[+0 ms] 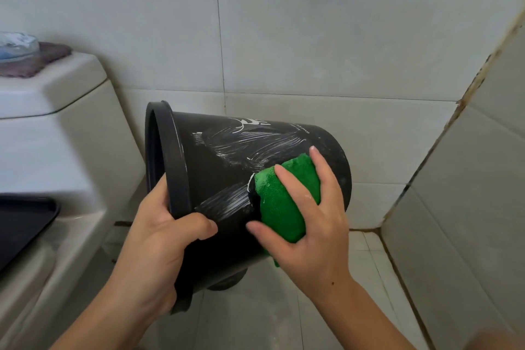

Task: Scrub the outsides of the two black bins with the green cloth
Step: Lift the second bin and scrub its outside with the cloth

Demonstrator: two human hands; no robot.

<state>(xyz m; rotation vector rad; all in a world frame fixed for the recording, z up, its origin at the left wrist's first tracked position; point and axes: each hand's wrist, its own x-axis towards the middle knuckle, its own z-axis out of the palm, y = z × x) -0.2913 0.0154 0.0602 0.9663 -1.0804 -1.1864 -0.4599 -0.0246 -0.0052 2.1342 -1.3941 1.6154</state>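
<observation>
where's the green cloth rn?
Head view, centre-right: the green cloth is under the right hand, pressed on the black bin's side.

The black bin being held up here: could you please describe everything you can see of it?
The black bin looks like smooth plastic, round and tapering toward its base, with a thick rolled rim. It is held on its side, mouth facing left, base to the right. White soapy streaks smear its wall, and a small white print sits near the top. The left hand grips the rim; the right hand presses the green cloth against its side.
</observation>
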